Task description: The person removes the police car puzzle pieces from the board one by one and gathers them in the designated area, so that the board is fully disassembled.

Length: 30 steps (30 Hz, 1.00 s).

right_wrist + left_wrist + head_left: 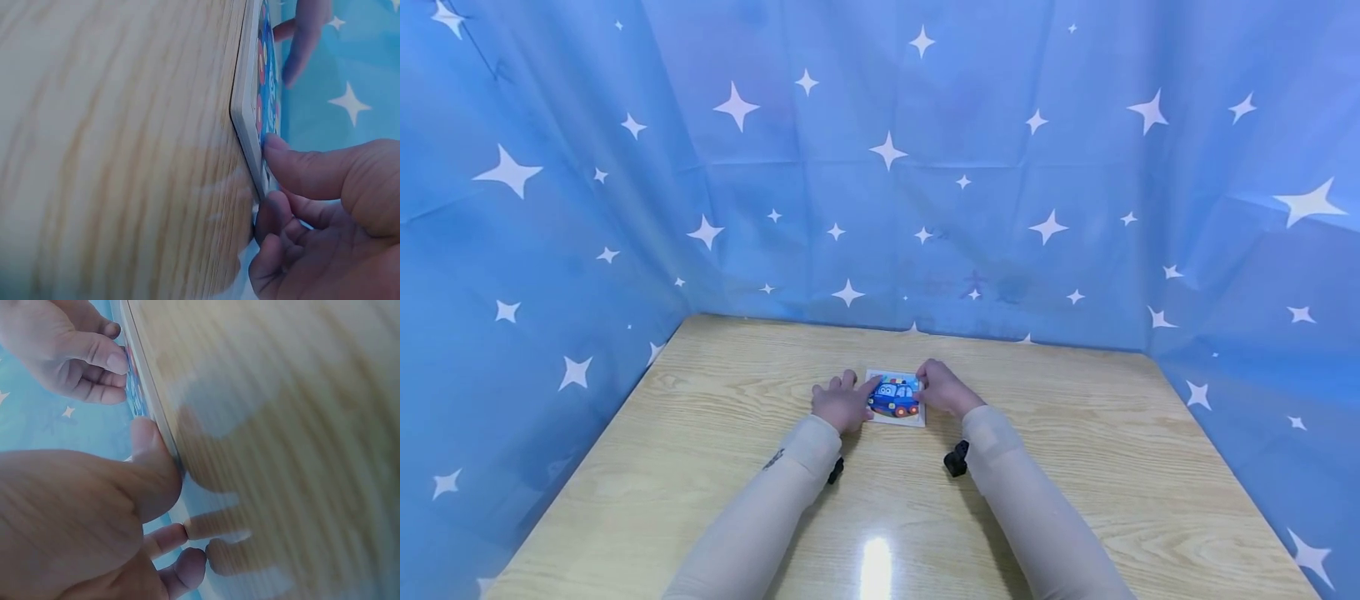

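A small flat board [895, 402] with a pale border lies on the wooden table, bearing a cartoon picture of a blue police car. My left hand [841, 405] is at its left side, fingers spread; the thumb [153, 462] touches the near left edge in the left wrist view. At the opposite side, my right hand [947, 390] pinches the board's right edge. In the right wrist view the right thumb [300, 169] lies on the picture, with the curled fingers against the edge below. The board's layered rim [245, 119] shows there, flat on the table.
The wooden table [760, 367] reaches back to blue curtains [865, 208] with white stars, which also hang at both sides. Small black devices [956, 459] sit under the wrists. A bright light reflection falls on the table's near part.
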Each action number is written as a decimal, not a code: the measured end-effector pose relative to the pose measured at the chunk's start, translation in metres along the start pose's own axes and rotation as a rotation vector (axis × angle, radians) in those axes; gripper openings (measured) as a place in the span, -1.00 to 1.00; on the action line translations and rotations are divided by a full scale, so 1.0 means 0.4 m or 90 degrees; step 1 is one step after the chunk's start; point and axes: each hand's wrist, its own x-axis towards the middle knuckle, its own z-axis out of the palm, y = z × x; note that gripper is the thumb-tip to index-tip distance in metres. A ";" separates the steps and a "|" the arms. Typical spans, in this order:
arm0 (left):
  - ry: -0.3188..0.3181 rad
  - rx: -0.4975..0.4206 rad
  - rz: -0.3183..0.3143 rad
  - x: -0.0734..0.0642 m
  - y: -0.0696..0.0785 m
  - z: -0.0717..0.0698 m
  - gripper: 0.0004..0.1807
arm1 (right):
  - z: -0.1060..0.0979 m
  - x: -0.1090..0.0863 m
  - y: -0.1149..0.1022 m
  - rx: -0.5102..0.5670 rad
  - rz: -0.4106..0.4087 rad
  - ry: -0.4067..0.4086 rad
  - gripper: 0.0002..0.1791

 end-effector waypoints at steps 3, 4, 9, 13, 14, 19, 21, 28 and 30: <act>-0.002 0.008 0.004 0.001 0.006 0.002 -0.27 | 0.002 0.002 0.002 0.003 0.002 -0.002 -0.69; -0.002 0.012 0.005 0.001 0.008 0.003 -0.28 | 0.003 0.003 0.003 0.003 0.003 -0.002 -0.69; -0.008 0.026 0.002 0.000 0.014 0.003 -0.28 | 0.005 0.003 0.008 -0.003 0.013 -0.002 -0.66; -0.008 0.023 -0.003 0.002 0.014 0.004 -0.29 | 0.006 0.004 0.008 -0.006 0.014 0.000 -0.65; -0.006 0.018 -0.003 0.002 0.014 0.003 -0.29 | 0.006 0.005 0.008 -0.004 0.013 0.001 -0.66; 0.001 -0.004 -0.005 0.000 0.014 0.000 -0.31 | 0.003 0.005 0.004 0.007 0.003 0.003 -0.68; 0.001 -0.007 -0.006 0.000 0.014 -0.001 -0.31 | 0.003 0.003 0.003 0.009 -0.001 0.005 -0.69; -0.005 0.012 0.001 -0.008 0.017 -0.009 -0.31 | 0.001 0.007 0.003 0.003 -0.014 0.018 -0.80; -0.002 0.017 0.001 -0.010 0.017 -0.011 -0.31 | 0.002 0.011 0.002 0.000 -0.016 0.022 -0.78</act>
